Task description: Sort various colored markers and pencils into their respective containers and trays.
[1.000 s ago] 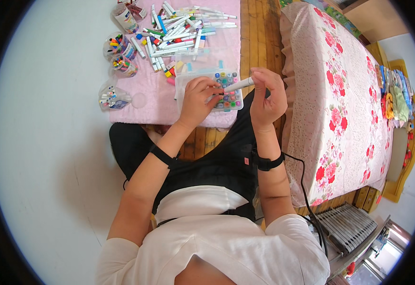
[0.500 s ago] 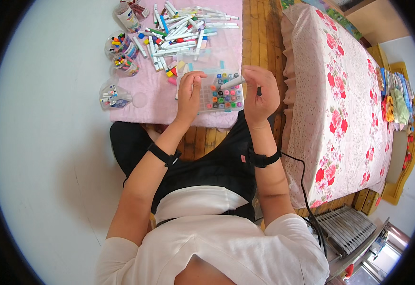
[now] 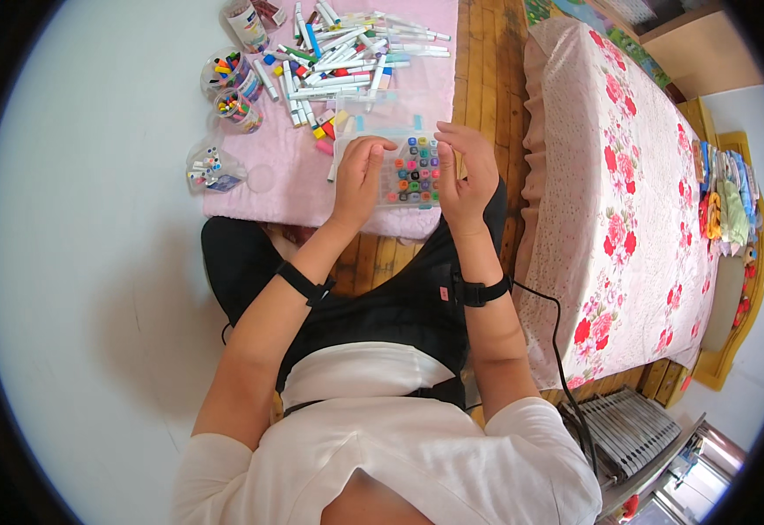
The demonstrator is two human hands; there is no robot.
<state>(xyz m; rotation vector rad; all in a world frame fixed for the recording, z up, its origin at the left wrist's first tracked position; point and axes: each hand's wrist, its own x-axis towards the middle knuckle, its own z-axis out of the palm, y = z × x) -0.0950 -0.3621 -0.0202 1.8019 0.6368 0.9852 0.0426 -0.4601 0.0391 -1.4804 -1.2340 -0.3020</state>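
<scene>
A clear plastic marker box (image 3: 383, 201) with a grid of slots sits at the table's near edge, its right part filled with several colour-capped markers (image 3: 414, 175). My left hand (image 3: 361, 179) is bent over the left side of the box and grips it, covering that part. At the box's right edge is my right hand (image 3: 469, 175), thumb and fingers apart and no marker visible between them. Its fingers hide some of the right-hand slots. The transparent lid (image 3: 369, 107) lies tipped back behind the box.
Behind the box lies a heap of white markers (image 3: 338, 66) on a pink cloth (image 3: 290, 192). Plastic tubs of pens (image 3: 237, 109) line the left edge, with a clear container (image 3: 216, 171) nearer. A flowered bed (image 3: 609, 210) stands right; a black cable (image 3: 559, 332) runs from my right wristband.
The white marker that my right hand held over the box is no longer in its fingers. That hand has moved slightly left and its fingers have parted. My left hand stays at the box.
</scene>
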